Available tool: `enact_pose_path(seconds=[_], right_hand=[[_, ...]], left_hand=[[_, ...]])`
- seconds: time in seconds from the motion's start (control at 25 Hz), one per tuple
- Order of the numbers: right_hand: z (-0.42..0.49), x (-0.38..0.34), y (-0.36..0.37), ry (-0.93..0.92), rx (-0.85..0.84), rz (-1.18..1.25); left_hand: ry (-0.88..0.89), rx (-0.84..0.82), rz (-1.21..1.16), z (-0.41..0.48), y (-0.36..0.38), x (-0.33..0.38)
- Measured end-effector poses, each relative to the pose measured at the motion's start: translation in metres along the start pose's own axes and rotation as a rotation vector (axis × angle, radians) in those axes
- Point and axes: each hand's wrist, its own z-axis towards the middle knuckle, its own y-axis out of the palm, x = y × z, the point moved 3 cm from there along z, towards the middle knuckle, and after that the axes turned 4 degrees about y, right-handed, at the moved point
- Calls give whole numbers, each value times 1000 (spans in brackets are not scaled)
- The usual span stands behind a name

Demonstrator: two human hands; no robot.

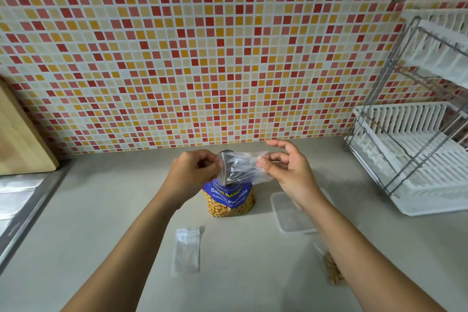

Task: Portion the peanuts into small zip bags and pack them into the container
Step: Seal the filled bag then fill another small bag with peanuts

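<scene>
Fingers [206, 162] of the left hand [192, 172] are curled in and pinch the left edge of a clear zip bag [243, 168]. The right hand [288, 172] pinches the bag's right edge between thumb and a bent finger, while its forefinger stands free above, lightly bent.

This bag is held in the air over the countertop [114, 223], just in front of the top of the peanut packet [229, 201]. Its long axis runs left to right between the two hands. I cannot tell which end is the mouth.

Three small zip bags are in view:
- the clear zip bag in the hands;
- an empty zip bag [187, 251] lying flat on the countertop near the left forearm, its long axis running near to far and its zip strip at the far end;
- a filled zip bag [331, 270] with peanuts inside, lying on the countertop and partly hidden by the right forearm.

There is one peanut packet, blue at the top and standing upright. One clear container [291, 218] sits just to its right, partly under the right wrist.

A white dish rack [410, 159] stands at the right, and a wooden board [20, 134] leans at the left.
</scene>
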Motion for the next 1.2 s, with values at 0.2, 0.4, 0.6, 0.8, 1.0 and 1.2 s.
enact_pose_path(seconds=[0.2, 0.4, 0.6, 0.8, 1.0, 1.2], right_hand=[[1, 9, 4, 21, 37, 50], [9, 14, 1, 92, 45, 93], [5, 8, 6, -145, 131, -337], [-8, -2, 37, -485, -125, -869], [-3, 6, 41, -457, -88, -818], [-2, 6, 38, -488, -78, -680]], left_hand=[[-11, 24, 78, 1, 1, -4], [-73, -55, -175, 5, -1, -6], [-63, -32, -168, 10, -5, -6], [-89, -84, -140, 9, 2, -8], [-82, -111, -92, 9, 9, -1], [-44, -109, -21, 8, 9, 2]])
